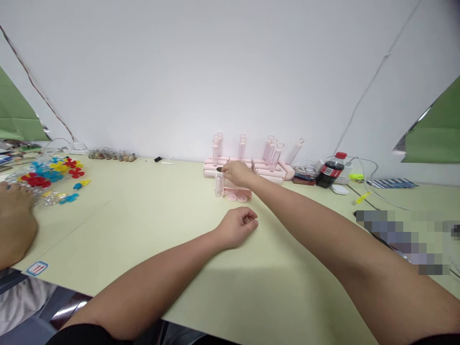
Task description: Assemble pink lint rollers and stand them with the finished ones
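Observation:
My right hand (237, 173) reaches across the table, its fingertips pinched at the rim of a small pale pink, clear-sided tube (218, 186) with a dark top. Under that hand is a pink boxy piece (237, 191), partly hidden, with two round pink discs (242, 198) in front of it. Closer to me, my left hand (237, 227) rests on the tabletop, fingers loosely curled and nothing visible in them. Behind the right hand, several pink tubes with heart-shaped tops (276, 155) stand among lying pink cylinders (268, 175).
A cola bottle (330, 170) leans at the right by white cables and a white adapter (339, 189). To the left are colourful plastic flower pieces (59, 171) and bagged small items (112, 154). Another person's arm (16, 225) lies at the left edge. A white wall (187, 72) stands behind.

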`<state>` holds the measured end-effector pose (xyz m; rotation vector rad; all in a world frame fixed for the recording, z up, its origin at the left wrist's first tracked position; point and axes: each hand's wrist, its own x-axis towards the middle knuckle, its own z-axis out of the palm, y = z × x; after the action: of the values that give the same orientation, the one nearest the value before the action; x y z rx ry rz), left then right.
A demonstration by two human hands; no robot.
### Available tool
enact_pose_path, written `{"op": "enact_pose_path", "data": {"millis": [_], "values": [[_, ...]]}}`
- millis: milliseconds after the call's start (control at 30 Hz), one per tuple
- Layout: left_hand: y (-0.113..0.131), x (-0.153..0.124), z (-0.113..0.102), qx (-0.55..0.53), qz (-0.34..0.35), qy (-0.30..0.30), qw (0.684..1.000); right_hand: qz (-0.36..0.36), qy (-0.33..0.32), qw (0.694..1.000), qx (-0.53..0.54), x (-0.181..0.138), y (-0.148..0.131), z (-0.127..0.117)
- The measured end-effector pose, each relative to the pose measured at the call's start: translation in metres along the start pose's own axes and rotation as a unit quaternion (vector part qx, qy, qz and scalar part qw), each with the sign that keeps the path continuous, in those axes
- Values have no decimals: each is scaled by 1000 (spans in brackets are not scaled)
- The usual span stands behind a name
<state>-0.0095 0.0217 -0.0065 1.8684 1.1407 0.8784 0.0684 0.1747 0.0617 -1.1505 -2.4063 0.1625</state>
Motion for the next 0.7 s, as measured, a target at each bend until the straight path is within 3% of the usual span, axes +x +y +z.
{"op": "enact_pose_path", "data": {"millis": [167,333,400,500,700], "values": [[1,3,-5,200,43,39,978,40,96,995,10,1,2,-20],[-13,14,-10,253,56,42,965,69,239,967,51,-25,6,-50],[-19,18,-11,261,43,29,964,70,278,949,132,-49,5,-58],[-24,20,-10,271,33,9,962,71,277,939,190,-93,-2,-62],[-21,21,-10,257,21,0,966,113,215,948,204,-174,-13,-53]]}}
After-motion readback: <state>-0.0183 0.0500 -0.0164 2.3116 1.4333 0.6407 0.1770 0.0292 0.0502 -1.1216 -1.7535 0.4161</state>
